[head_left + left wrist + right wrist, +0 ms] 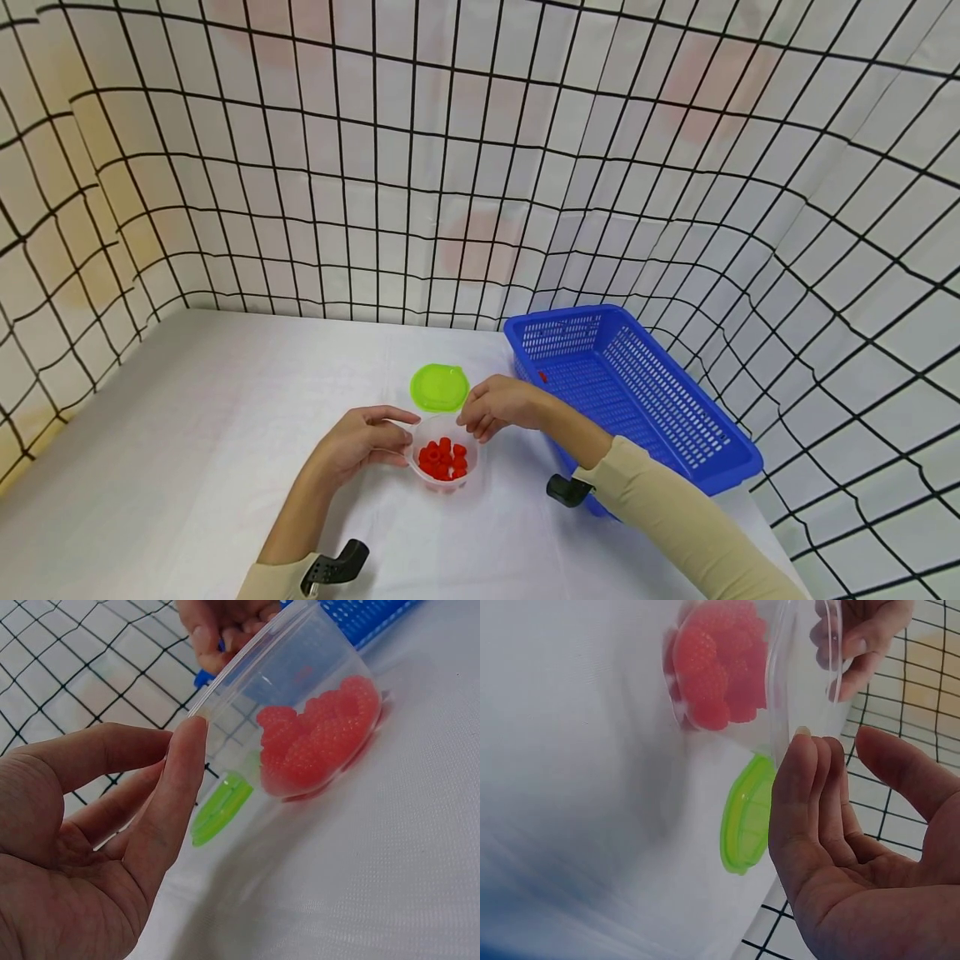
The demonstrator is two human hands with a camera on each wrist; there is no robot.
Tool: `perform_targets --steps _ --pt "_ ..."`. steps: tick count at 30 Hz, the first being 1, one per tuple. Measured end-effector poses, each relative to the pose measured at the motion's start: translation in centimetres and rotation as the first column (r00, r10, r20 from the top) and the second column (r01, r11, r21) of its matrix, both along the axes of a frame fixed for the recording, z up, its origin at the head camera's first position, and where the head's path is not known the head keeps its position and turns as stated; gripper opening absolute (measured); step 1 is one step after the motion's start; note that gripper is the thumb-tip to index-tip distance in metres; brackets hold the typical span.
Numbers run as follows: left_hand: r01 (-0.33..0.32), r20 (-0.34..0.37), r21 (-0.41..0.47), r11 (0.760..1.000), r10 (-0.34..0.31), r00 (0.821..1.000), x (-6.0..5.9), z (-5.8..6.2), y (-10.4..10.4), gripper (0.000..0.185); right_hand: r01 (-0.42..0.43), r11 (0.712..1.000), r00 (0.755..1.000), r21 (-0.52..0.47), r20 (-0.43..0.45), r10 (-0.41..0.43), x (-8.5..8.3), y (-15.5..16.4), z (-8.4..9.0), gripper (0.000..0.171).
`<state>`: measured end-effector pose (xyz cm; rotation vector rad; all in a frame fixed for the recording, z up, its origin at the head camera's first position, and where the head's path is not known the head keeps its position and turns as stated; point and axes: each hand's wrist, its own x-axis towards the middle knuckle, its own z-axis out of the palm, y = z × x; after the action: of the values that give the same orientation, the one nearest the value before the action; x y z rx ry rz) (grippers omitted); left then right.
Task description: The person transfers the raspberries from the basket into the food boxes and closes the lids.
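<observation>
A clear round plastic tub stands on the white cloth with several red raspberries inside. At its left rim is my left hand, thumb and finger pinching the edge; the left wrist view shows this hand close up. On the opposite side my right hand has its fingertips right at the rim. In the right wrist view, the thumb of that hand stands apart from the bent fingers, with nothing between them. Just behind the tub lies a bright green lid.
To the right sits a large blue perforated basket, its near side partly behind my right forearm. A small red piece shows inside it. Black wire grid over white sheeting borders the table at the back and sides.
</observation>
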<state>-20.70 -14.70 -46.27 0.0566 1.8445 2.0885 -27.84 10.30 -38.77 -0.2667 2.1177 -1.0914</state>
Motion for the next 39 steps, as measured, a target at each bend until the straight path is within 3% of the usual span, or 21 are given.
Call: perform_targets --steps 7,12,17,22,28,39 --pt "-0.001 0.0 0.019 1.0 0.001 1.0 0.0 0.0 0.1 0.038 0.04 0.997 0.996 -0.06 -0.071 -0.044 -1.1 1.2 2.6 0.022" --pt "-0.003 -0.004 0.021 1.0 0.003 1.0 0.0 0.0 0.0 0.038 0.143 0.977 0.979 -0.158 -0.125 -0.163 -2.7 2.8 4.6 0.024" --pt "0.001 -0.007 0.017 1.0 -0.001 1.0 0.0 0.0 0.0 0.037 0.264 0.938 0.941 -0.224 -0.156 -0.302 -4.3 4.9 5.1 0.027" --pt "-0.001 -0.006 0.013 1.0 0.002 1.0 0.0 0.0 -0.1 0.037 0.347 0.91 0.905 -0.228 -0.172 -0.388 -5.6 7.0 4.4 0.033" --pt "-0.003 -0.008 0.007 1.0 0.003 1.0 0.0 0.0 -0.2 0.038 0.429 0.886 0.882 -0.178 -0.128 -0.453 -6.7 9.0 2.4 0.039" --pt "0.006 -0.001 0.009 1.0 -0.006 1.0 0.0 0.0 -0.1 0.038 0.495 0.867 0.865 -0.059 -0.063 -0.499 -7.8 11.7 -2.1 0.038"
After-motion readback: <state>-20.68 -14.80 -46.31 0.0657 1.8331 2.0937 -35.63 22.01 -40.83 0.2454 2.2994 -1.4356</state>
